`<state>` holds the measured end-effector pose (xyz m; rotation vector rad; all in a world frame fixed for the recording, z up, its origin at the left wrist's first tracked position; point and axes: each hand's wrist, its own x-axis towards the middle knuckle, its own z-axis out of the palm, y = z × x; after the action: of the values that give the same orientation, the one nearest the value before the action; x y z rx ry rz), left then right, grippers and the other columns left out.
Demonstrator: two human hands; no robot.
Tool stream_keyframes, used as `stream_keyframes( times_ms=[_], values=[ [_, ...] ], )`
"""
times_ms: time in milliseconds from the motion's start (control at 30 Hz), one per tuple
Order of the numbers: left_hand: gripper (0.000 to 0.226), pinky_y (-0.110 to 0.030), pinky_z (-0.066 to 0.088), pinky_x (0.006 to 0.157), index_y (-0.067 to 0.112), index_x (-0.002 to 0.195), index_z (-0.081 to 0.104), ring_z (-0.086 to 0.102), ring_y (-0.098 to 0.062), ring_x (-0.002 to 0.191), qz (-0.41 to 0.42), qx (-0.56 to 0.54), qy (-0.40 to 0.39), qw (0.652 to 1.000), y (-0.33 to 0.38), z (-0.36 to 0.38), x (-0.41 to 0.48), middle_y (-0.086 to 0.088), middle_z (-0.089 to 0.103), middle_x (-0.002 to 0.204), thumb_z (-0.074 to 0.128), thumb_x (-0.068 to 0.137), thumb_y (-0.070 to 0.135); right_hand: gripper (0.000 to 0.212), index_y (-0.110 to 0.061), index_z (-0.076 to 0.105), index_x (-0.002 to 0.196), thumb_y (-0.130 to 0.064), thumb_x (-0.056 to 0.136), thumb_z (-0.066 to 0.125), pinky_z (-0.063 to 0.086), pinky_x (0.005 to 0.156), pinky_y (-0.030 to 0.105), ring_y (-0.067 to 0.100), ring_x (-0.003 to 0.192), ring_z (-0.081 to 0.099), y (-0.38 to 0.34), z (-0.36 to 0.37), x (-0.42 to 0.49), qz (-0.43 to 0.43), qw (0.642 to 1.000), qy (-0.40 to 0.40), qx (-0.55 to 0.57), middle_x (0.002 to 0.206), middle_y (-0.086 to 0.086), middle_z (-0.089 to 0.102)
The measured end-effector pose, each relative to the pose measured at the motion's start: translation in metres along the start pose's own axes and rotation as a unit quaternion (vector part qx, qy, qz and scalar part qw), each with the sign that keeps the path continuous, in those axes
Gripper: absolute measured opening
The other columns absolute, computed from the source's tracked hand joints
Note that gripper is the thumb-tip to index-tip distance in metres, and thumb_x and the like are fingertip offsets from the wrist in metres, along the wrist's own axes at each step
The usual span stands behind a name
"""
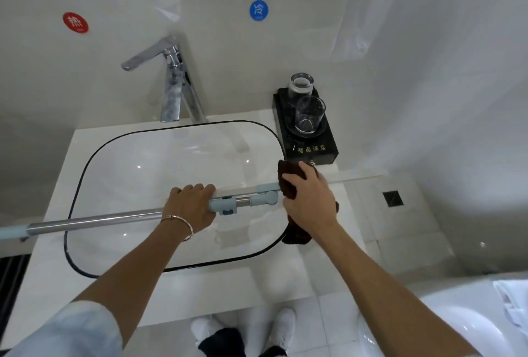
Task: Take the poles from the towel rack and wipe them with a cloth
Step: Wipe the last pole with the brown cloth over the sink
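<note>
A silver metal pole (pixel 94 220) with pale blue plastic fittings lies level across the white sink basin (pixel 171 156), running from the left edge to the right. My left hand (pixel 192 206) grips the pole near its blue clamp (pixel 225 206). My right hand (pixel 310 199) holds a dark brown cloth (pixel 288 185) wrapped round the pole's right end, just past a blue joint (pixel 265 196). More of the cloth hangs below the hand.
A chrome tap (pixel 171 79) stands behind the basin. A black tray (pixel 307 139) with two glasses sits at the back right of the counter. A white toilet (pixel 445 325) is at the lower right. Red and blue stickers mark the wall.
</note>
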<state>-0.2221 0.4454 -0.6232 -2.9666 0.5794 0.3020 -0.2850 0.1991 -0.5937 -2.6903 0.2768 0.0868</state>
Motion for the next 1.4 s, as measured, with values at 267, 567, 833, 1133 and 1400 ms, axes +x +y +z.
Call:
stream_keyframes(
  times_ms=[267,567,833,1133,1400],
  values=[
    [0.025,-0.032,0.033,0.076,0.024,0.107,0.050,0.056,-0.019,0.091,0.003,-0.015,-0.001,1.000,0.000,0.002,0.002,0.005,0.058,0.095,0.050,0.083,0.031,0.047,-0.021,0.066,0.121,-0.018,0.074,0.067,0.043,0.099,0.048,0.038,0.125,0.043,0.113,-0.047,0.013,0.144,0.985,0.093,0.001,0.141,0.009,0.045],
    [0.021,-0.031,0.034,0.073,0.023,0.101,0.052,0.057,-0.020,0.086,0.007,-0.016,0.002,1.000,-0.001,0.003,0.001,0.005,0.057,0.089,0.052,0.081,0.030,0.048,-0.027,0.062,0.125,-0.020,0.078,0.062,0.039,0.104,0.048,0.030,0.135,0.032,0.036,-0.008,0.001,-0.014,0.999,0.021,0.037,0.148,0.002,0.038],
    [0.023,-0.032,0.037,0.077,0.023,0.103,0.051,0.057,-0.020,0.090,0.003,0.000,0.010,1.000,0.002,0.004,0.000,0.004,0.059,0.093,0.052,0.082,0.031,0.042,-0.019,0.067,0.118,-0.016,0.076,0.064,0.045,0.096,0.050,0.040,0.123,0.042,0.112,-0.045,0.011,0.111,0.989,0.088,-0.026,0.136,0.012,0.049],
    [0.023,-0.033,0.033,0.075,0.021,0.103,0.051,0.057,-0.023,0.090,-0.001,-0.004,0.002,1.000,0.007,-0.001,-0.002,0.002,0.059,0.094,0.051,0.082,0.028,0.039,-0.032,0.059,0.127,-0.027,0.088,0.059,0.038,0.103,0.044,0.027,0.128,0.039,-0.003,-0.003,-0.002,-0.052,0.999,-0.017,-0.003,0.145,-0.002,0.038],
    [0.024,-0.031,0.033,0.077,0.023,0.106,0.050,0.056,-0.019,0.092,-0.002,-0.001,0.013,1.000,0.008,0.000,-0.004,0.004,0.058,0.096,0.048,0.083,0.030,0.042,-0.026,0.061,0.126,-0.020,0.085,0.058,0.042,0.101,0.042,0.032,0.117,0.050,0.002,-0.025,0.000,0.044,0.999,-0.017,0.016,0.141,0.004,0.044]
  ],
)
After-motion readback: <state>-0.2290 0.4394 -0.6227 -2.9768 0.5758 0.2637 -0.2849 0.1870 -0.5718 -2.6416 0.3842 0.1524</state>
